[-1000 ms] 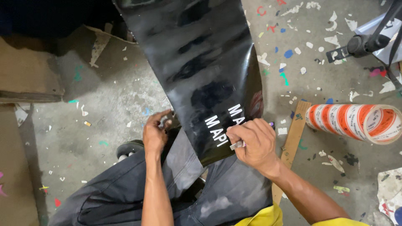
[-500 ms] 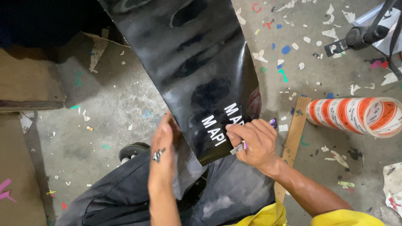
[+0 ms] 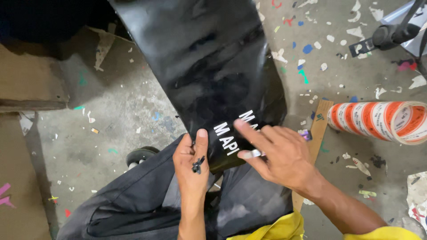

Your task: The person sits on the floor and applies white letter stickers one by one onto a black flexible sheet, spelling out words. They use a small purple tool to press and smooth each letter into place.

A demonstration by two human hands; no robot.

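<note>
Black sheet (image 3: pixel 209 75) glossy, smooth plastic film; floor (image 3: pixel 124 115) rough matt concrete; trousers (image 3: pixel 147 200) dark matt cloth

The left hand (image 3: pixel 192 162), which a second ago gripped the edge of the black glossy sheet (image 3: pixel 209 75) from behind, now lies at its 7 o'clock corner, thumb flat on top. The right hand (image 3: pixel 280 155) spreads open, forefinger extended over the white letters (image 3: pixel 233 133) toward 10 o'clock.

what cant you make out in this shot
Head view:
- black sheet: its top is cut off by the frame edge.
- white lettering: partly covered by the right hand.
- small black scrap on the left hand: too small to identify.
- tape roll: far end cut off by the right edge.
</note>
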